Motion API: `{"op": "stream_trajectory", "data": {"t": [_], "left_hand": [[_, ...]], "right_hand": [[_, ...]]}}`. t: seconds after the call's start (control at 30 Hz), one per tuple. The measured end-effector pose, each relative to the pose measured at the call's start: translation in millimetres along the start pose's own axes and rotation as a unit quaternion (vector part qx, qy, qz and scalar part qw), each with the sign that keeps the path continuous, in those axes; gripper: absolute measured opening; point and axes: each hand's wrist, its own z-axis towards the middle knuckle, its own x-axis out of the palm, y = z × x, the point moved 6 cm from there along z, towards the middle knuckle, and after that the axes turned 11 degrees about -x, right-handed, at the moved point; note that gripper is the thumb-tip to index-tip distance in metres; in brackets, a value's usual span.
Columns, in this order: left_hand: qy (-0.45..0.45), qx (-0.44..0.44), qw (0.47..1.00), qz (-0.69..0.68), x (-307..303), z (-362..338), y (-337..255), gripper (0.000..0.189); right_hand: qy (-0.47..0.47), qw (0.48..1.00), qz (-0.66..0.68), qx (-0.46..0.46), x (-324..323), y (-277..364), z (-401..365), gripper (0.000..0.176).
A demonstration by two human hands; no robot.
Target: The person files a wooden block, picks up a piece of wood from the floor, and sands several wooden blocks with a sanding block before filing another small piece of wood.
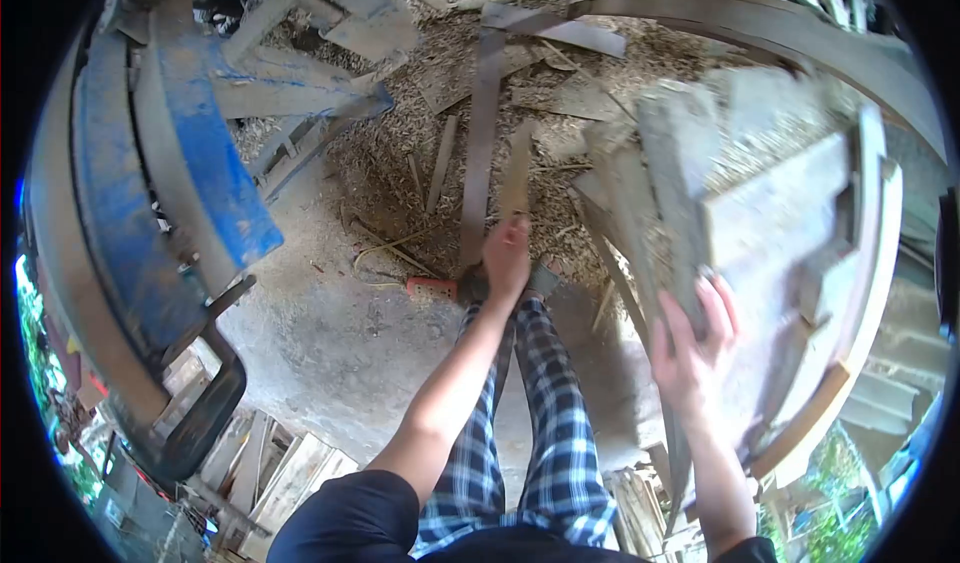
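In the middle of the view, my left hand (508,258) is closed round the near end of a short, narrow strip of wood (517,168), which points away from me. It is above the shavings near my feet. My right hand (698,348) reaches over the dusty wooden workbench (775,203) on the right, its fingers spread. Those fingertips are right at the near end of a thick grey plank (680,163) lying along the bench's inner side.
A blue-painted machine (210,153) with a black handle (215,403) stands on the left. Shavings (400,153) and offcuts cover the ground ahead, with a long board (482,133) among them. An orange-red block (432,289) lies by my feet. Wood pieces (295,483) are stacked lower left.
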Motion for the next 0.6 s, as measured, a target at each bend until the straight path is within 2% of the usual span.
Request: {"op": "stream_trajectory", "data": {"t": [0.03,0.1,0.13,0.2,0.3,0.33,0.37,0.4,0.47,0.53,0.6], "left_hand": [[0.009,0.002,1.0,0.001,14.7,-17.9,0.4,0.025],[0.117,0.088,0.989,0.004,48.4,-52.1,-13.8,0.026],[0.125,0.09,0.988,0.004,49.7,-66.7,-24.5,0.026],[0.16,0.016,0.985,-0.058,40.0,-86.8,-39.7,0.027],[0.134,0.002,0.991,-0.002,0.7,-106.3,-60.3,0.03],[0.123,0.016,0.992,0.003,-13.5,-112.0,-67.3,0.03],[0.117,0.035,0.99,0.066,-31.8,-121.5,-72.7,0.029],[0.116,0.043,0.989,0.076,-46.0,-133.5,-76.2,0.029],[0.117,0.112,0.986,0.031,-74.2,-162.3,-86.0,0.024],[0.157,0.124,0.979,0.041,-106.9,-190.1,-101.1,0.025],[0.196,0.183,0.942,0.2,-134.7,-227.6,-132.5,0.024]], "right_hand": [[-0.02,1.0,0.005,0.003,-1.3,-1.5,-1.2,0.035],[-0.054,0.998,0.012,0.004,-2.7,-5.5,-2.4,0.032],[-0.065,0.998,0.016,0.007,-2.9,-6.9,-4.4,0.032],[-0.068,0.997,0.017,0.017,-4.2,-9.9,-7.6,0.031],[-0.066,0.998,0.02,0.014,-5.8,-6.7,-11.6,0.03],[-0.095,0.994,0.042,0.038,-8.9,-5.8,-14.0,0.029],[-0.123,0.988,0.062,0.062,-15.0,2.0,-14.1,0.028],[-0.151,0.98,0.101,0.08,-22.1,16.6,-17.1,0.031],[-0.152,0.95,0.252,0.102,-16.1,50.8,-31.1,0.042],[-0.12,0.93,0.304,0.17,-16.3,76.7,-41.2,0.07],[-0.136,0.927,0.27,0.223,-28.6,78.4,-44.7,0.079]]}}
